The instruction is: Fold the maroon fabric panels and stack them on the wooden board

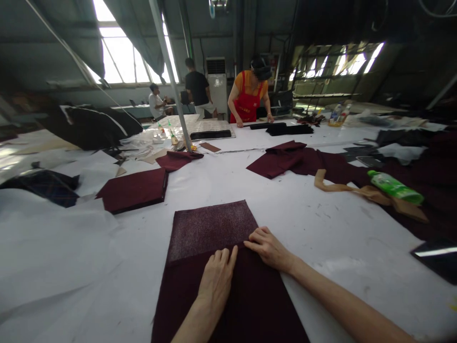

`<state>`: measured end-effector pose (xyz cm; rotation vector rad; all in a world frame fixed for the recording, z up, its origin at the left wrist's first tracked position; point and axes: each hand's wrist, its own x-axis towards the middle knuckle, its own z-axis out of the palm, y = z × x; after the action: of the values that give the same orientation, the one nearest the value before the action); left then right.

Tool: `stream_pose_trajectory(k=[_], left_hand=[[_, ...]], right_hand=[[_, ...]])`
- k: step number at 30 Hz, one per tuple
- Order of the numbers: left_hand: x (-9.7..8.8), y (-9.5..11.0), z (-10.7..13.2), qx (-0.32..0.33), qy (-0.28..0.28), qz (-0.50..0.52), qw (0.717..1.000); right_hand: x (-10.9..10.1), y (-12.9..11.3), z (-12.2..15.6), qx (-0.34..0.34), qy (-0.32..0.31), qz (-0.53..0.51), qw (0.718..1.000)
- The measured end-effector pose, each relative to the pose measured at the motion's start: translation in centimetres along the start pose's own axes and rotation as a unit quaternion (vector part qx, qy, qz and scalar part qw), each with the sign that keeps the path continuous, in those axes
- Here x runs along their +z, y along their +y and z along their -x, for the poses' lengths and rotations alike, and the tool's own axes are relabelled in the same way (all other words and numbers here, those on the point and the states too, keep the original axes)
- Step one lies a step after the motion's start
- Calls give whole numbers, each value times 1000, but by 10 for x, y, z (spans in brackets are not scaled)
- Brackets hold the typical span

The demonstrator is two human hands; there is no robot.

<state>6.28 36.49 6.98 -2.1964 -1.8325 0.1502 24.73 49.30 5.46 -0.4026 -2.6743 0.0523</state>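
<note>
A maroon fabric panel point(228, 295) lies on the white table in front of me, running off the bottom of the view. Its far end carries a lighter, speckled band point(214, 226), with a seam or fold line where the band meets the darker cloth. My left hand point(218, 274) rests flat on the dark part, fingers stretched toward that line. At the panel's right edge, my right hand point(267, 248) has its fingers curled and pressed together on the cloth at the line. The two index fingertips are close but apart.
Stacked maroon pieces point(135, 188) lie to the left, more maroon cloth point(285, 159) ahead right. A green bottle point(394, 186) lies beside a tan strip point(357, 189). A metal pole point(171, 71) rises ahead. Across the table a person in a red apron point(248, 100) handles black pieces point(289, 129).
</note>
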Motion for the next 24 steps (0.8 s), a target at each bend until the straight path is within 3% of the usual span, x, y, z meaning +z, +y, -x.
stream_pose_trajectory(k=[7, 14, 24], left_hand=[[-8, 15, -15, -20, -23, -20, 999], [-5, 25, -20, 16, 2, -19, 1000], [-9, 40, -32, -4, -4, 0, 1000]], right_hand=[[-3, 9, 12, -2, 10, 20, 1000], [-6, 10, 15, -15, 10, 43, 999], [-23, 12, 30, -7, -21, 99, 995]])
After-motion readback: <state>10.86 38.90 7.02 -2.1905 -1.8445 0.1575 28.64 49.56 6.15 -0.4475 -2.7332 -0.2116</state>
